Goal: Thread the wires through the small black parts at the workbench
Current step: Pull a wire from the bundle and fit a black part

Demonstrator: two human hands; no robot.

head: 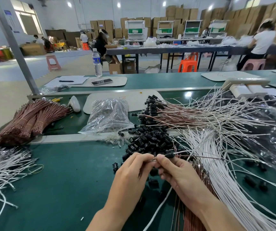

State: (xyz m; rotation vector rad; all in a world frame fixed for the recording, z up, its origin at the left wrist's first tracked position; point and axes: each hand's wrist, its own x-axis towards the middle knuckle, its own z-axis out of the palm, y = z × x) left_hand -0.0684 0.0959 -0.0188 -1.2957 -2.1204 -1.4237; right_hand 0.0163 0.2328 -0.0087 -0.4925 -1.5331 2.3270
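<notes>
Forearms, two, bare, entering from the bottom edge; left hand (134, 165) and right hand (173, 169) meet just above the green surface (67, 180), fingertips touching. Left fingers (144, 157) curled, pinching the metal-tipped end of a brown wire (203, 157); right fingers (161, 158) pinching a small black part (169, 155), which sits on that wire with its body protruding rightward past the thumb. Exact seating of tip in part hidden by the fingers. Hazards, as judged: tip may snag in the bore and buckle if pushed off-axis; thin strand may kink under a hard pinch; the part may slip free and vanish into the heap of loose black parts (149, 142) directly behind the hands; the trailing length lies across the fan of white wires (217, 164) and could drag or tangle neighbours when pulled. Surface, contents: banded bundles of brown wires (34, 117), far left; loose white wires (0, 164), left edge; clear plastic bag (109, 114) of parts, centre; finished pieces (167, 112), black caps on brown and white leads, beyond the heap; stray black parts near the hands. Second green level behind: papers with pen (67, 80), phone (101, 82), water bottle (97, 62). Room: factory hall; long tables (167, 49) with seated workers; orange stool (188, 63), pink stool (53, 62); stacked cardboard boxes (175, 14) along the rear wall; grey steel post (17, 47), left.
</notes>
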